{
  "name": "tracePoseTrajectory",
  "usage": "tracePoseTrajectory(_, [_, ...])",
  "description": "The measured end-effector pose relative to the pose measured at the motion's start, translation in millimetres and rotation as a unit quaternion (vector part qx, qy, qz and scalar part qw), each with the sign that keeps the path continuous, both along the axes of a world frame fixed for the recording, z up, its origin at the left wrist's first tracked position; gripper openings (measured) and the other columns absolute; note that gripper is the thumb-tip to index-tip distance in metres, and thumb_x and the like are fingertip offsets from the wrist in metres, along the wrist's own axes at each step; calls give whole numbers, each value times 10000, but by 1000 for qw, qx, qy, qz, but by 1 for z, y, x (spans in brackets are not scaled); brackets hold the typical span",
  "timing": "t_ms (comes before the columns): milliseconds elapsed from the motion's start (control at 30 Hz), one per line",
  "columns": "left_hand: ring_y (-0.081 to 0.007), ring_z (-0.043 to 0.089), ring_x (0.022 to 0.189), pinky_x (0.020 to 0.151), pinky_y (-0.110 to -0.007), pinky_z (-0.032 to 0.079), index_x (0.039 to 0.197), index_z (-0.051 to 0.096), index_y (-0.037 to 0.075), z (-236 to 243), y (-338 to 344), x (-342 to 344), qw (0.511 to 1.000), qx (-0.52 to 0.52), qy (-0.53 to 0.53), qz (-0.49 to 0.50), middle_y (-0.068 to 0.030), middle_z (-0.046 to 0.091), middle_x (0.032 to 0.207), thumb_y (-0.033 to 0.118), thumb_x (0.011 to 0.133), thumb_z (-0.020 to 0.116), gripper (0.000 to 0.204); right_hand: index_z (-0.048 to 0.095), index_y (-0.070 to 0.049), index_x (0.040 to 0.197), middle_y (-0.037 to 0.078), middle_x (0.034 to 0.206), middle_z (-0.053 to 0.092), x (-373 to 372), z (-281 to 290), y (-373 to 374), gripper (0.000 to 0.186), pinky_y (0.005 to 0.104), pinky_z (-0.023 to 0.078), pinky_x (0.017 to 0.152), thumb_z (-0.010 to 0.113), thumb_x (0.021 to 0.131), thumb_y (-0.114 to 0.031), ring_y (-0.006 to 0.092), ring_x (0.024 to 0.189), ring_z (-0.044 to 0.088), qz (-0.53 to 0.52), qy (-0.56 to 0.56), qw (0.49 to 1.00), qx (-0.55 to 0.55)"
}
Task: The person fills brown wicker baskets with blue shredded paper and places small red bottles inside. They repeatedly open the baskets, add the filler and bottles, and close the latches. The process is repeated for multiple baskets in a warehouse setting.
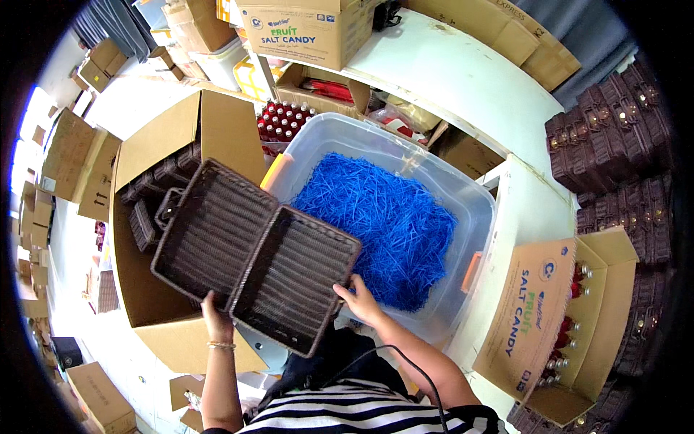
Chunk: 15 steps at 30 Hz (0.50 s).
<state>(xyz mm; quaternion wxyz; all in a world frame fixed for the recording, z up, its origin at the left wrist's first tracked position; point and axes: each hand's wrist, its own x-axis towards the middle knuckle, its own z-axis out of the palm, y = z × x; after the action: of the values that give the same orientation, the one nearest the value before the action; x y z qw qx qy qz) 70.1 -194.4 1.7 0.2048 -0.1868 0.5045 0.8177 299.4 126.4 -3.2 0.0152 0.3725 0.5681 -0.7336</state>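
A dark brown wicker suitcase-style basket (293, 278) lies opened flat in front of me, both halves facing up with nothing in them. My left hand (217, 316) grips its near edge close to the hinge line, the fingers partly hidden beneath. At the right side my right hand (359, 300) holds the other half, thumb on the rim and the remaining fingers mostly hidden. Just beyond the basket, blue shredded paper (390, 224) fills much of a clear plastic tub (473, 206). The basket overlaps the tub's near left corner and an open cardboard box.
More wicker baskets sit in the cardboard box (159, 141) on my left. Red bottles (285, 119) stand behind the tub. To the right are an open carton (524, 318) of red bottles and tall stacks of wicker baskets (600, 134). A white shelf (434, 61) runs behind.
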Motion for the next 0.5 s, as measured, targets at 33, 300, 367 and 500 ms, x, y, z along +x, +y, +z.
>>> tracePoseTrajectory(33, [-255, 542, 1177, 1043, -418, 421, 1291, 542, 47, -2, -8, -12, 1000, 1, 0, 14, -74, 595, 1278, 274, 893, 638, 468, 445, 10, 1371, 236, 1336, 527, -6, -1, 13, 683, 423, 412, 1026, 639, 929, -474, 334, 1234, 513, 46, -3, 999, -8])
tracePoseTrajectory(300, [-253, 624, 1040, 932, -405, 510, 1208, 601, 64, 22, -20, -24, 994, -92, -39, 46, -55, 657, 1168, 418, 874, 637, 488, 169, -290, 1548, 214, 1591, 31, -126, -138, 204, 1150, 716, 243, 1052, 804, 651, -627, 521, 1422, 101, 56, -236, 899, 364])
tracePoseTrajectory(367, [-248, 615, 1054, 943, -404, 497, 1216, 600, 81, 11, -20, -29, 991, -113, -37, 54, -38, 649, 1176, 421, 881, 628, 479, 131, -336, 1570, 207, 1623, -37, -164, -178, 213, 1229, 748, 232, 1056, 828, 607, -646, 551, 1442, 45, 91, -264, 897, 343])
tracePoseTrajectory(500, [-251, 605, 1066, 952, -406, 490, 1242, 588, 90, 4, -20, -40, 985, -147, -34, 82, -30, 641, 1184, 414, 883, 628, 485, 368, -263, 1490, 202, 1583, 132, -202, -242, 156, 879, 688, 365, 1009, 805, 730, -330, 564, 1379, 196, 218, -298, 861, 349])
